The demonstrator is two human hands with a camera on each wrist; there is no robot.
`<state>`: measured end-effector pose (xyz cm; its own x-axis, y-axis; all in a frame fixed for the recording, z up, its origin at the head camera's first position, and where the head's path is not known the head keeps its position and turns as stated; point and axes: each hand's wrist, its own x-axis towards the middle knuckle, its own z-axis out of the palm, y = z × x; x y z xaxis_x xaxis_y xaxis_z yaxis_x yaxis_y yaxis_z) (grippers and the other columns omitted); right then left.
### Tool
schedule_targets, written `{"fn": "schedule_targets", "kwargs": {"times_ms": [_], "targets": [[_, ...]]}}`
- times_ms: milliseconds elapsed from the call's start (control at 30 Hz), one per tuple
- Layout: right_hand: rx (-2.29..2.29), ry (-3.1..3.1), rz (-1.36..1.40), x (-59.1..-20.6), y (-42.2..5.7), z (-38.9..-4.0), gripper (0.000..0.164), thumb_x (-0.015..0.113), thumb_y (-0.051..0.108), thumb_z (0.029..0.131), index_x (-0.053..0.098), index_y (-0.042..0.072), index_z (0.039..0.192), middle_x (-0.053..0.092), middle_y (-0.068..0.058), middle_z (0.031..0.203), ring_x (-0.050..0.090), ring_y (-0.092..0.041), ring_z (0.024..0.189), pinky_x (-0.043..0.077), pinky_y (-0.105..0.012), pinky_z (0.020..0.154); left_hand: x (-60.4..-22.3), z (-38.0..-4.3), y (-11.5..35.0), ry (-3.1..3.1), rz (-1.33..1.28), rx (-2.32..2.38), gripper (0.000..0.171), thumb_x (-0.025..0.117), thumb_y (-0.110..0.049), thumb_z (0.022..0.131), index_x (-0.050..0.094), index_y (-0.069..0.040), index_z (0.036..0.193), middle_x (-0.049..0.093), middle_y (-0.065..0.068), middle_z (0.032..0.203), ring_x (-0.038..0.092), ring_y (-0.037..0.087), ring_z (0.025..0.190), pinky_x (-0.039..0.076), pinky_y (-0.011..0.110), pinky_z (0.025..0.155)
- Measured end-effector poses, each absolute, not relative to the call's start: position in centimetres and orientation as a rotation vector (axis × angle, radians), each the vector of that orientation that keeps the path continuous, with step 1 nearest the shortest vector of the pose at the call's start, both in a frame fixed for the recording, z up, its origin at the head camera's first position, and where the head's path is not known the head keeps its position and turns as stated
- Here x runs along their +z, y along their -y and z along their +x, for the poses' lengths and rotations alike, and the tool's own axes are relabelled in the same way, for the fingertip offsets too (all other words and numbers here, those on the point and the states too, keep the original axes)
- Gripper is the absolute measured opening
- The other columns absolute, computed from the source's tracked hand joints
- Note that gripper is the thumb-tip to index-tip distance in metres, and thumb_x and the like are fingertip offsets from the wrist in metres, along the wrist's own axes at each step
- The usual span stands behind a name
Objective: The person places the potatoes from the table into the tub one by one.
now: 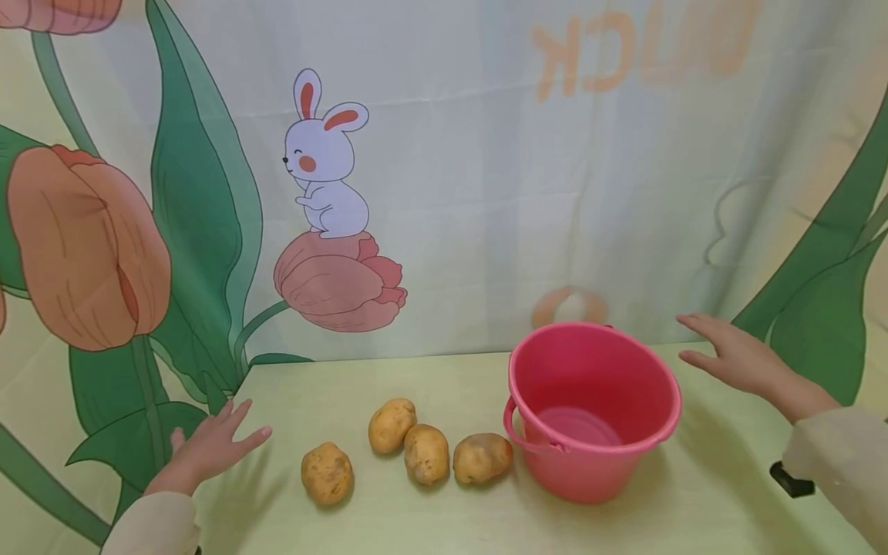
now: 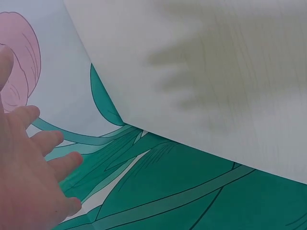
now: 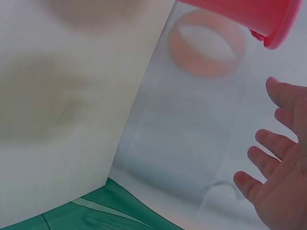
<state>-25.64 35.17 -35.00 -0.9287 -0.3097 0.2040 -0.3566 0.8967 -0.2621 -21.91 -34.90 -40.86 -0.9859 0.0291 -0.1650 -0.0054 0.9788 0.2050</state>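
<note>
My left hand hovers over the left edge of the table with fingers spread, holding nothing. Nearest to it lies a potato, some way to its right. Three more potatoes lie close together: one farther back, one in the middle and one beside the bucket. The pink bucket stands upright, its handle hanging down at the left; its visible inside shows only bare pink plastic. To the right of the bucket my right hand is raised, fingers extended, apart from the rim and holding nothing.
A pale table carries the potatoes and bucket. Behind it hangs a curtain printed with tulips, leaves and a white rabbit; it also runs along both sides. In the right wrist view the bucket shows at the top.
</note>
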Motion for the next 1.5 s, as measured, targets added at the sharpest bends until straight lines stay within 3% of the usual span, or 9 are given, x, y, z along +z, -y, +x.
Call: {"fn": "schedule_targets", "kwargs": {"times_ms": [600, 767, 967, 1500], "targets": [[0.657, 2.859, 0.531, -34.3, -33.6, -25.7, 0.042, 0.060, 0.015, 0.083, 0.049, -0.004, 0.118, 0.049, -0.027, 0.117, 0.049, -0.044, 0.099, 0.047, -0.053, 0.074, -41.0, -21.3, 33.7, -2.971, 0.025, 0.349, 0.084, 0.034, -0.065, 0.082, 0.024, -0.003, 0.138, 0.020, 0.031, 0.139, 0.022, 0.054, 0.121, 0.004, 0.076, 0.083], [0.690, 2.878, 0.516, -34.0, -33.4, -25.6, 0.041, 0.061, 0.011, 0.082, 0.050, -0.004, 0.118, 0.050, -0.026, 0.115, 0.052, -0.038, 0.092, 0.052, -0.040, 0.063, -41.1, -21.3, 33.4, -2.970, 0.037, 0.355, 0.082, 0.034, -0.064, 0.083, 0.023, -0.004, 0.139, 0.022, 0.030, 0.139, 0.024, 0.053, 0.121, 0.004, 0.076, 0.082], [0.783, 2.902, 0.517, -33.9, -33.0, -25.5, 0.040, 0.060, 0.010, 0.082, 0.050, -0.004, 0.118, 0.053, -0.027, 0.110, 0.056, -0.027, 0.083, 0.049, -0.024, 0.056, -41.5, -21.3, 33.0, -2.976, 0.060, 0.371, 0.082, 0.034, -0.065, 0.082, 0.024, -0.005, 0.139, 0.023, 0.029, 0.139, 0.025, 0.053, 0.120, 0.005, 0.075, 0.083], [1.038, 2.987, 0.466, -34.2, -32.3, -25.9, 0.044, 0.059, 0.010, 0.081, 0.047, -0.006, 0.120, 0.055, -0.024, 0.106, 0.057, -0.020, 0.082, 0.053, -0.034, 0.065, -41.7, -21.3, 32.3, -2.968, 0.061, 0.373, 0.081, 0.036, -0.063, 0.083, 0.025, -0.005, 0.138, 0.024, 0.029, 0.138, 0.024, 0.054, 0.120, 0.004, 0.075, 0.083]]}}
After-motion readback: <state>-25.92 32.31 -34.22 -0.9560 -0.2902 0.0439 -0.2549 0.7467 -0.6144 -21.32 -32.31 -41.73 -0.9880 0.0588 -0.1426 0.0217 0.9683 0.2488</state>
